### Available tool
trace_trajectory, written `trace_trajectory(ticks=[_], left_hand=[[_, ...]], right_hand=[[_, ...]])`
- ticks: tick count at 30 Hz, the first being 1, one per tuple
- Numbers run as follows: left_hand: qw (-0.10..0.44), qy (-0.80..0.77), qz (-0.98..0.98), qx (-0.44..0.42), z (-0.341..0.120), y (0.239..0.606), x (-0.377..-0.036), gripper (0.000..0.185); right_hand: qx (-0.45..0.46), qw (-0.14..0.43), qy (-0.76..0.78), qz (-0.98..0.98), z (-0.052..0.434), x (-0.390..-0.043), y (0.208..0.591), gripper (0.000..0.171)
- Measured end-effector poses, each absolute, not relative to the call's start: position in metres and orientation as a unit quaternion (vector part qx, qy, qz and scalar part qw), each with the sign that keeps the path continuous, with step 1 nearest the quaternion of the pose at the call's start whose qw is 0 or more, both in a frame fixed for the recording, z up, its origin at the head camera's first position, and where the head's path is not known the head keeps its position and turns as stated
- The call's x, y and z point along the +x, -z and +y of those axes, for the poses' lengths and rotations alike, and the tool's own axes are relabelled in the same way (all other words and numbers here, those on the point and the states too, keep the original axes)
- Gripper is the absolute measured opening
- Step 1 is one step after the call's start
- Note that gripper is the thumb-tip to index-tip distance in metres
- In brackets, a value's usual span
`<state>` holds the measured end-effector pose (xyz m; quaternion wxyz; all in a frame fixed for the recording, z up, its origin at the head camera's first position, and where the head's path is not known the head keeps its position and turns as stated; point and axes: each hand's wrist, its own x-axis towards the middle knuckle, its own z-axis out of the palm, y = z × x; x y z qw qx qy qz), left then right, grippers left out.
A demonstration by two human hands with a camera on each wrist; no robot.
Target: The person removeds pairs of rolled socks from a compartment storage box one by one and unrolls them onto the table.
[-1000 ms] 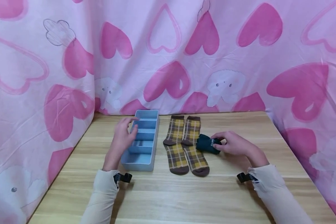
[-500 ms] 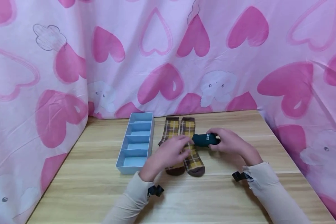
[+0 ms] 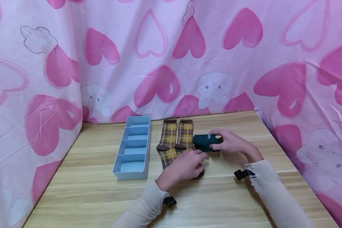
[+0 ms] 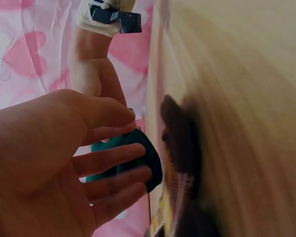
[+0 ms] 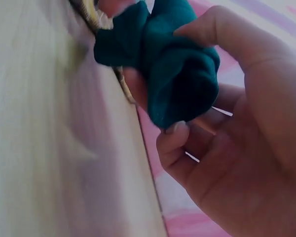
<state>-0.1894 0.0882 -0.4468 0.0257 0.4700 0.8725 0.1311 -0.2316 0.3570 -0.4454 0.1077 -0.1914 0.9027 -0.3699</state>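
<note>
My right hand (image 3: 231,142) grips a dark green rolled sock bundle (image 3: 203,142) with white lettering, thumb on one side and fingers on the other. In the right wrist view the green sock bundle (image 5: 182,84) shows a hollow rolled end. My left hand (image 3: 185,166) hovers over the lower part of the brown and yellow plaid socks (image 3: 168,136), partly hiding them. Its fingers (image 4: 118,155) are spread and fairly straight in the left wrist view, in front of the green bundle; whether they touch it I cannot tell.
Left of the plaid socks stands a light blue divided box (image 3: 132,167) with several compartments. A wood-grain table (image 3: 82,190) lies under everything. Pink heart-patterned cloth (image 3: 125,79) hangs along its back and sides.
My left hand has moved right from the blue box, across the plaid socks, to near the green bundle. The right hand keeps its grip, and the bundle has turned slightly. The head view has shifted.
</note>
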Motion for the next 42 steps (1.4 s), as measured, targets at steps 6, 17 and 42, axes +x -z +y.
trace_trajectory(ticks=[6,17,42], left_hand=[[0.011,-0.142,0.872,0.468,0.088,0.455,-0.187,0.028],[-0.033,-0.149,0.867,0.475,0.089,0.474,-0.197,0.038],[-0.007,-0.087,0.884,0.458,0.098,0.473,-0.179,0.058]], right_hand=[[-0.180,0.139,0.392,0.891,0.364,-0.236,0.459,0.037],[-0.120,0.113,0.391,0.906,0.363,-0.239,0.467,0.046],[-0.154,0.124,0.339,0.920,0.358,-0.236,0.457,0.027]])
